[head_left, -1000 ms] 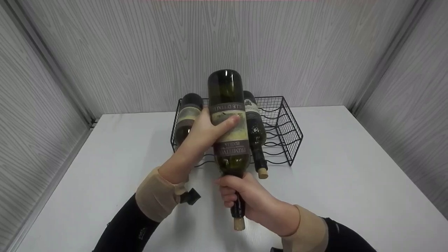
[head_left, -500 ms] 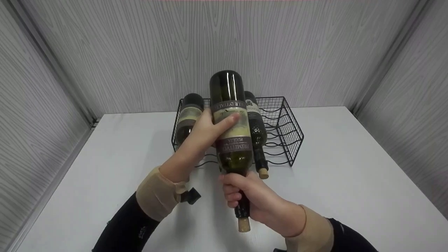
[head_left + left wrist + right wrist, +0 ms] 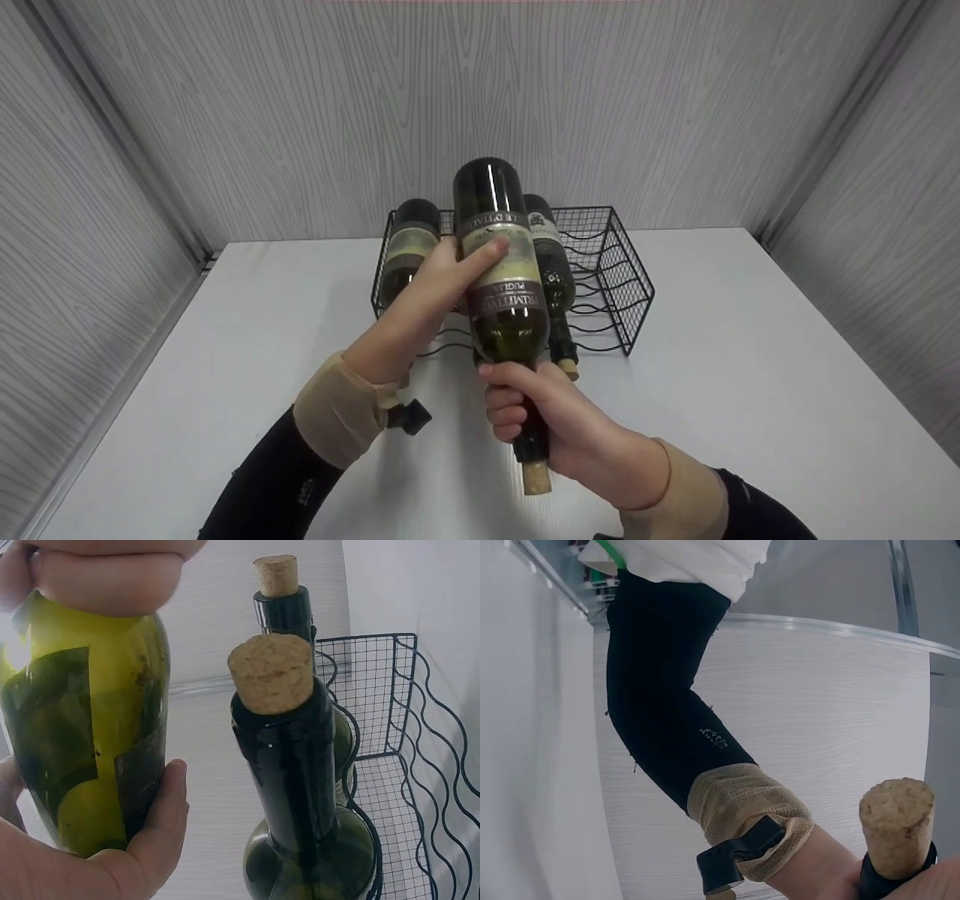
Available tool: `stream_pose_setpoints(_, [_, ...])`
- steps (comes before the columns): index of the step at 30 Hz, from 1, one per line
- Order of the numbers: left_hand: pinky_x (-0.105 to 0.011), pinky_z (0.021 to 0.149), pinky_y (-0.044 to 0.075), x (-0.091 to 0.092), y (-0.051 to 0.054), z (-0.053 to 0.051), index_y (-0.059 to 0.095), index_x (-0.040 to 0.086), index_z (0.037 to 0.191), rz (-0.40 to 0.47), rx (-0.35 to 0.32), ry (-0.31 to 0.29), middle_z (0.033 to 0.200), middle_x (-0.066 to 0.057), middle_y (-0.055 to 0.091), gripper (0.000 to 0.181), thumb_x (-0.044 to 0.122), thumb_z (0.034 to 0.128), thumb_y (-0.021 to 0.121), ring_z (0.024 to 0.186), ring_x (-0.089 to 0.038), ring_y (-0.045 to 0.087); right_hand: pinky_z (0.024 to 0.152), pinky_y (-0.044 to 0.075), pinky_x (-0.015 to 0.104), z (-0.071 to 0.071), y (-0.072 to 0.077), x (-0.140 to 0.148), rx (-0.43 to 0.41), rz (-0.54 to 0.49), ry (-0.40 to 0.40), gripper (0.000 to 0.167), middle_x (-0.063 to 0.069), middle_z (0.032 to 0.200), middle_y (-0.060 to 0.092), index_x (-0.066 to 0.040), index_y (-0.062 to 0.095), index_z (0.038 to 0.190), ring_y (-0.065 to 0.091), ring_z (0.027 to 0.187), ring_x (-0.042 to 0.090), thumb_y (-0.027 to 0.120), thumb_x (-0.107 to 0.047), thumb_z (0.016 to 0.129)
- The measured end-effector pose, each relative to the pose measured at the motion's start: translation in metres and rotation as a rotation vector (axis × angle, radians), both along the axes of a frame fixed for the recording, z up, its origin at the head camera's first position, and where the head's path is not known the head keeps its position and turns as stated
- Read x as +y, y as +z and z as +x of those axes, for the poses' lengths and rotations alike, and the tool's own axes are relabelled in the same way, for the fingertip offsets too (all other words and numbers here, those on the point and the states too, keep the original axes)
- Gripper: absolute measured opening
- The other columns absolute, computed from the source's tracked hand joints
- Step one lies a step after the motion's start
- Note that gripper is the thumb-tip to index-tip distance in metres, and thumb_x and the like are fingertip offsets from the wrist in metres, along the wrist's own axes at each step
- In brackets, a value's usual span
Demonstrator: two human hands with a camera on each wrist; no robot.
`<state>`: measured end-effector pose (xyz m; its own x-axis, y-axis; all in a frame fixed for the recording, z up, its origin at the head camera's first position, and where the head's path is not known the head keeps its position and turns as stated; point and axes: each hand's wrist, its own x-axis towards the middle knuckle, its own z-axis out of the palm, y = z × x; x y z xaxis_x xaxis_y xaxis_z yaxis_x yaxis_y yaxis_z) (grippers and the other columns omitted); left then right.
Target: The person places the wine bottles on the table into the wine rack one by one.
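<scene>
A dark green wine bottle (image 3: pixel 510 296) with a yellow and brown label is held above the rack, its corked neck toward me. My left hand (image 3: pixel 439 281) grips its body from the left, thumb across the label. Round its neck curl the fingers of my right hand (image 3: pixel 555 409), the cork (image 3: pixel 536 478) sticking out below. In the left wrist view the held bottle's green glass (image 3: pixel 90 727) shows between fingers and thumb. A black wire wine rack (image 3: pixel 626 300) lies behind, with one bottle (image 3: pixel 410 244) at left and another (image 3: pixel 556 277) just right of the held one.
The rack stands on a white table (image 3: pixel 697 375) against a grey wood-patterned back wall (image 3: pixel 637 112). Wavy wires form the rack's slots on the right. Two corked necks, a near one (image 3: pixel 285 757) and a farther one (image 3: pixel 285 611), stand beside the held bottle in the left wrist view.
The held bottle has shifted slightly right, and its base sits a little lower in the head view. My right hand has moved right with the neck; my left hand keeps its grip.
</scene>
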<state>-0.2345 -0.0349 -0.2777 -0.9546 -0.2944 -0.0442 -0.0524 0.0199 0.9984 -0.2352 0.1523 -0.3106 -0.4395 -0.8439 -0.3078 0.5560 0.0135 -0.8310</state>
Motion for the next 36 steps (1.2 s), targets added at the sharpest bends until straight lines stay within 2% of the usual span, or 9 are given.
stream_pose_setpoints(9, [-0.028, 0.084, 0.056, 0.000, -0.003, -0.003, 0.051, 0.004, 0.141, 0.046, 0.018, -0.058, 0.120, -0.011, 0.069, 0.055, 0.045, 0.1057, 0.060, 0.101, -0.017, 0.068, 0.050, 0.035, 0.009, 0.005, 0.007, 0.004, -0.065, -0.003, 0.003, 0.011, -0.012, 0.063, 0.038, -0.012, 0.045, 0.098, 0.036, 0.054, -0.002, 0.054, -0.013, 0.105])
stream_pose_setpoints(18, [-0.030, 0.088, 0.058, -0.001, -0.004, -0.004, 0.052, 0.003, 0.141, 0.046, 0.043, -0.079, 0.122, -0.013, 0.070, 0.054, 0.044, 0.1056, 0.059, 0.103, -0.019, 0.070, 0.050, 0.036, 0.008, 0.005, 0.010, 0.006, -0.077, -0.005, 0.016, 0.010, -0.013, 0.062, 0.038, -0.012, 0.047, 0.097, 0.036, 0.054, -0.002, 0.053, -0.014, 0.105])
stream_pose_setpoints(22, [-0.031, 0.089, 0.058, -0.003, -0.003, -0.004, 0.052, 0.003, 0.142, 0.043, 0.018, -0.074, 0.124, -0.013, 0.070, 0.055, 0.044, 0.1061, 0.059, 0.104, -0.019, 0.069, 0.050, 0.036, 0.008, 0.005, 0.010, 0.006, -0.076, -0.003, 0.016, 0.008, -0.012, 0.062, 0.038, -0.011, 0.047, 0.100, 0.037, 0.053, -0.002, 0.052, -0.013, 0.105])
stream_pose_setpoints(26, [-0.032, 0.088, 0.060, -0.006, 0.000, -0.003, 0.050, 0.001, 0.144, 0.014, -0.020, -0.076, 0.127, -0.014, 0.067, 0.058, 0.045, 0.1060, 0.058, 0.106, -0.020, 0.068, 0.050, 0.036, 0.008, 0.004, 0.010, 0.007, -0.071, -0.005, 0.020, 0.008, -0.012, 0.062, 0.039, -0.009, 0.046, 0.103, 0.038, 0.053, -0.002, 0.053, -0.013, 0.105])
stream_pose_setpoints(31, [-0.035, 0.091, 0.063, -0.013, 0.002, -0.002, 0.050, -0.005, 0.145, -0.068, -0.004, -0.090, 0.131, -0.021, 0.067, 0.059, 0.041, 0.1080, 0.053, 0.108, -0.024, 0.069, 0.050, 0.037, 0.008, 0.003, 0.012, 0.007, -0.062, -0.017, 0.031, 0.009, -0.012, 0.062, 0.039, -0.008, 0.046, 0.105, 0.039, 0.053, -0.002, 0.053, -0.013, 0.104])
stream_pose_setpoints(34, [-0.039, 0.098, 0.063, -0.021, 0.002, -0.001, 0.044, -0.009, 0.151, -0.130, 0.026, -0.053, 0.137, -0.026, 0.064, 0.065, 0.040, 0.1100, 0.050, 0.113, -0.032, 0.071, 0.050, 0.037, 0.008, 0.003, 0.012, 0.008, -0.059, -0.026, 0.035, 0.008, -0.012, 0.062, 0.039, -0.008, 0.046, 0.104, 0.039, 0.052, -0.002, 0.053, -0.013, 0.105])
stream_pose_setpoints(36, [-0.043, 0.104, 0.062, -0.030, 0.001, -0.001, 0.037, -0.010, 0.157, -0.162, 0.051, 0.002, 0.142, -0.029, 0.062, 0.069, 0.040, 0.1111, 0.049, 0.119, -0.037, 0.071, 0.050, 0.036, 0.008, 0.002, 0.012, 0.008, -0.050, -0.029, 0.031, 0.009, -0.012, 0.061, 0.038, -0.008, 0.046, 0.103, 0.039, 0.052, -0.002, 0.053, -0.013, 0.104])
